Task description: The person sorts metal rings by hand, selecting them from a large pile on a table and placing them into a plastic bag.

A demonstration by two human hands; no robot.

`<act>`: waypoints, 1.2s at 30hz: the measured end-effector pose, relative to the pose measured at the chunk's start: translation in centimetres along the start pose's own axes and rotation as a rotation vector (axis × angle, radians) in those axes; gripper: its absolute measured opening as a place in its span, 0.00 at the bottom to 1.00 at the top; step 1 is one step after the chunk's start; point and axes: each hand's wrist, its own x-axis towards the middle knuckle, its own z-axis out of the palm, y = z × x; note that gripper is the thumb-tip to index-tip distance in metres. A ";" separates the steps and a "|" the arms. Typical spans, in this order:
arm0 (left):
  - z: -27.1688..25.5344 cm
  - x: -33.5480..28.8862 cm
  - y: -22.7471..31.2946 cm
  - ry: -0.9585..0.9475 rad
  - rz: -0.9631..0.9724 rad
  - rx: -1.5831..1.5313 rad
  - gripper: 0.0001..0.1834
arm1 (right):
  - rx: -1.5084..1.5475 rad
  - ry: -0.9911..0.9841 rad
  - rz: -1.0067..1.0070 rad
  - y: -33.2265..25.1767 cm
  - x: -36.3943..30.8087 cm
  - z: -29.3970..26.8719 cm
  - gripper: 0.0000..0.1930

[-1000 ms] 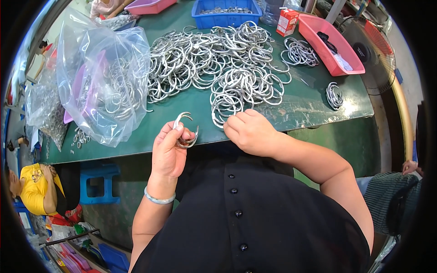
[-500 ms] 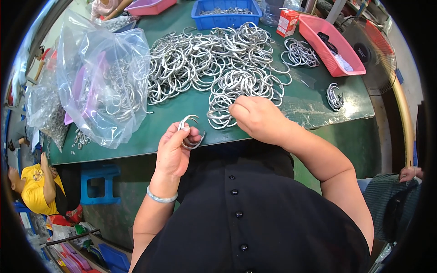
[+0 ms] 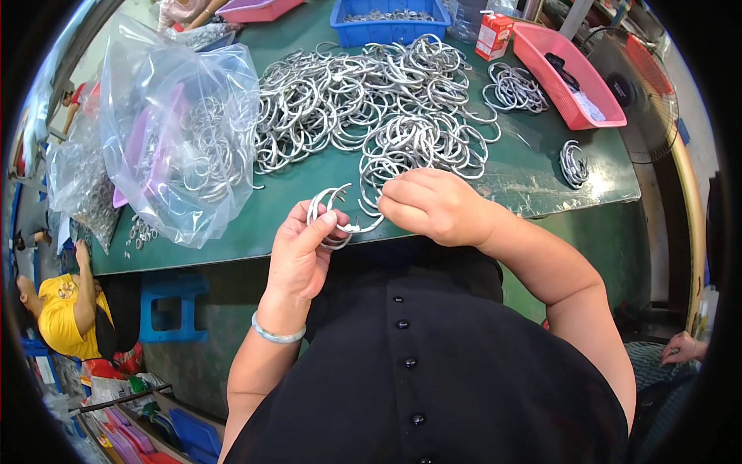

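Several open silver metal rings [image 3: 315,210] hang together in my left hand [image 3: 297,251], its thumb and fingers closed on them just over the table's front edge. Beside them, my right hand [image 3: 437,207] pinches the end of another open metal ring [image 3: 363,230]. The other end of that ring reaches the fingertips of my left hand, close to the bunch. Just beyond my right hand, a tangled pile of the same rings [image 3: 421,143] spreads back over the green table [image 3: 533,174]. My right fingertips are partly hidden behind the hand.
A clear plastic bag [image 3: 182,139] with rings stands at left, by small metal parts. Behind the pile are a blue bin [image 3: 390,32], a drink carton [image 3: 493,37] and a pink basket [image 3: 572,85]. A fan [image 3: 630,93] stands at right. A person in yellow [image 3: 66,313] sits at left.
My right hand has drawn back from the pile toward my left hand, bringing a ring to the bunch. My left hand has shifted slightly right.
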 end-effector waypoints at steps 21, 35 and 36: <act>1.3 -1.2 0.4 -0.047 0.227 0.135 0.10 | 0.141 0.040 0.134 -0.3 -0.9 0.7 0.12; 0.8 -1.2 0.3 -0.056 0.327 0.179 0.09 | -0.010 0.091 0.168 0.3 -0.5 0.1 0.12; 0.5 -1.1 0.4 -0.057 0.347 0.107 0.09 | -0.046 0.139 0.224 0.4 -0.2 0.0 0.10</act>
